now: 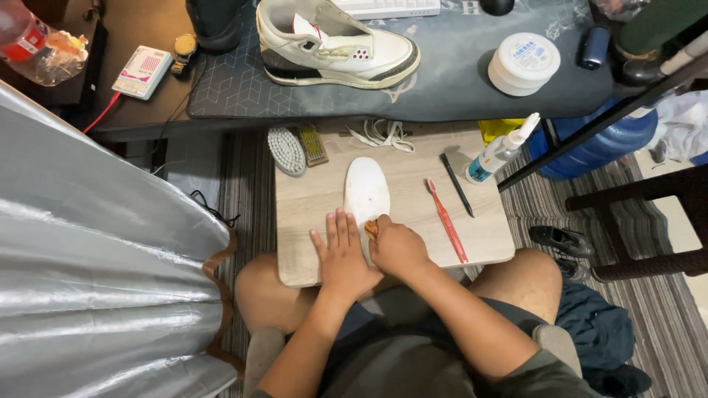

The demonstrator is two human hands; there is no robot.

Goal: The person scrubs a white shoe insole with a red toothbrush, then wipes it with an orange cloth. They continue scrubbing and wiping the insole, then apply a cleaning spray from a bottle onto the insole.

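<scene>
Left hand flat, fingers spread, pins the white insole on the board; right hand grips a small brown brush at the heel, toe end unscrubbed, shoe waiting above.

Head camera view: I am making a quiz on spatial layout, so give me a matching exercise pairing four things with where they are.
Things:
1. white insole
2. sneaker
3. red toothbrush
4. round white brush

Places:
A. on the dark mat on the desk
B. at the far left corner of the wooden board
C. under the left hand and right hand
D. on the board, right of the hands, beside a black pen

Pairs: 1-C, 2-A, 3-D, 4-B
</scene>
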